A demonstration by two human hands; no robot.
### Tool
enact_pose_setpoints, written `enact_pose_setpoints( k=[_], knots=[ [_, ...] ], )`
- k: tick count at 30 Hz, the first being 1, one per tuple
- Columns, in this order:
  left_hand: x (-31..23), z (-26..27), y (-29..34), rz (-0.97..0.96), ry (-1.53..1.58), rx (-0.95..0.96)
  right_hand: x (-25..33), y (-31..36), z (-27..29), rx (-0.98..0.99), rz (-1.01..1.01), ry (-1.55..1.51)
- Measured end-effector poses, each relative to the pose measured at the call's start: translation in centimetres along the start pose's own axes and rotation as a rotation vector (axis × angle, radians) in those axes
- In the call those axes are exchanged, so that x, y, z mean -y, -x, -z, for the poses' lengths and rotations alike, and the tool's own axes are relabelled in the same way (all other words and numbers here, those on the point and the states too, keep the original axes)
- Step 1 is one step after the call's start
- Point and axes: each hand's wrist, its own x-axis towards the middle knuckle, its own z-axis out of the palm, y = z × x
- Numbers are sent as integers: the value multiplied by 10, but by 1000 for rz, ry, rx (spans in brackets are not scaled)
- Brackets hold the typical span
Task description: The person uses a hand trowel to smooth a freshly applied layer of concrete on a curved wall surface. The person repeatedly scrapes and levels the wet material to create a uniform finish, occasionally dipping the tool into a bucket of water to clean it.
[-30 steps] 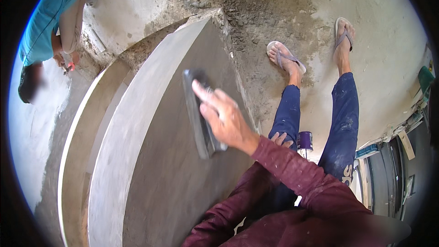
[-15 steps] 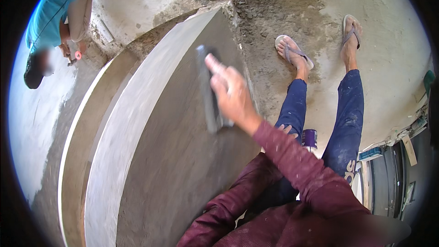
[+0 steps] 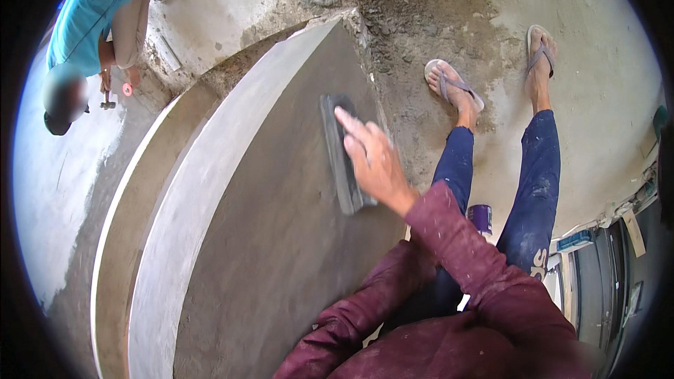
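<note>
My right hand point(image 3: 379, 167) is closed round the handle of a grey plastering float point(image 3: 340, 161), with the index finger stretched along its back. The float lies against the grey plaster surface point(image 3: 263, 231), near that surface's right edge. This surface is broad and smooth, bordered on the left by a paler curved band point(image 3: 203, 168). My left forearm point(image 3: 372, 281) bends in beneath the right one, and the left hand is hidden behind the right sleeve.
A co-worker in a blue shirt point(image 3: 84, 28) crouches at the far left, a hammer point(image 3: 107, 102) by their hand. Lower curved ledge point(image 3: 133, 217) runs beside the pale band. Rubble point(image 3: 400, 35) lies beyond the corner. A purple can point(image 3: 480, 218) stands between my legs.
My right hand and the float have slid slightly right and toward me along the plaster. The left fingers, seen earlier at my knee, are now covered by the right sleeve.
</note>
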Motion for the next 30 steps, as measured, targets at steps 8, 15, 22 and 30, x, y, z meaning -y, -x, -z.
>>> enact_pose_setpoints(
  k=[8, 15, 22, 30],
  knots=[
    [55, -34, 3, -89, 836, 253, -5, -26, -8, -73, -56, 1],
    [73, -79, 19, -96, 889, 140, 42, -24, -8, -55, 90, -64],
    [15, 6, -6, -100, 277, 110, -43, -24, 2, -69, -92, 90],
    [-7, 28, -11, -91, 186, 68, -39, -63, -16, -200, -4, 103]
  ],
)
